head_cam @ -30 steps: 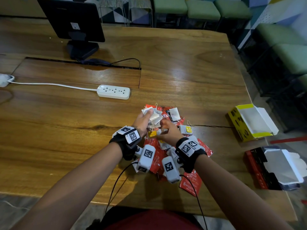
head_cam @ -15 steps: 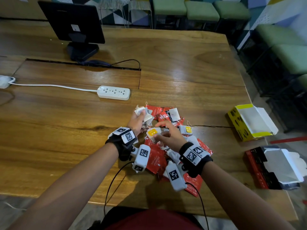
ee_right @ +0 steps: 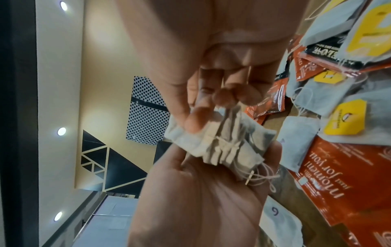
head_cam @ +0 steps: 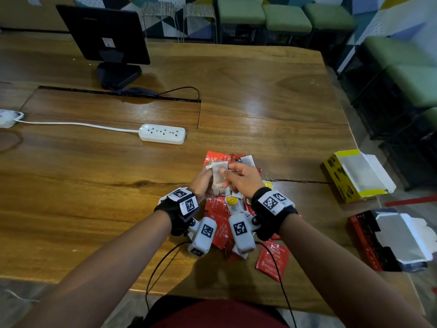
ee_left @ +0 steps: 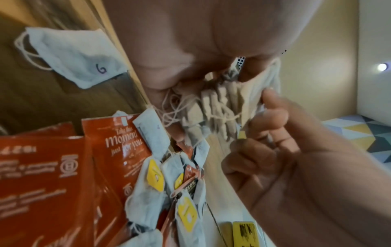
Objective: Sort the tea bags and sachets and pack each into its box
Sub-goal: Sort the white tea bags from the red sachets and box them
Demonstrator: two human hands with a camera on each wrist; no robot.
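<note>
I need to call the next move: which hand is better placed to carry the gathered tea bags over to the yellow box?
Probably the right hand. The yellow box sits open on the right side of the table, and the right hand already pinches the stack of tea bags. The left hand grips it too, but would have to cross over.

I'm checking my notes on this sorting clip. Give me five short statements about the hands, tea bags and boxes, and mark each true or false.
1. The left hand holds a stack of tea bags. True.
2. The right hand is over the yellow box. False: it is at the stack, pinching a tea bag against it.
3. Both boxes are closed. False: the yellow box and the red box are open.
4. Red sachets lie on the table. True.
5. The power strip lies in the pile. False: it lies apart, farther back.
</note>
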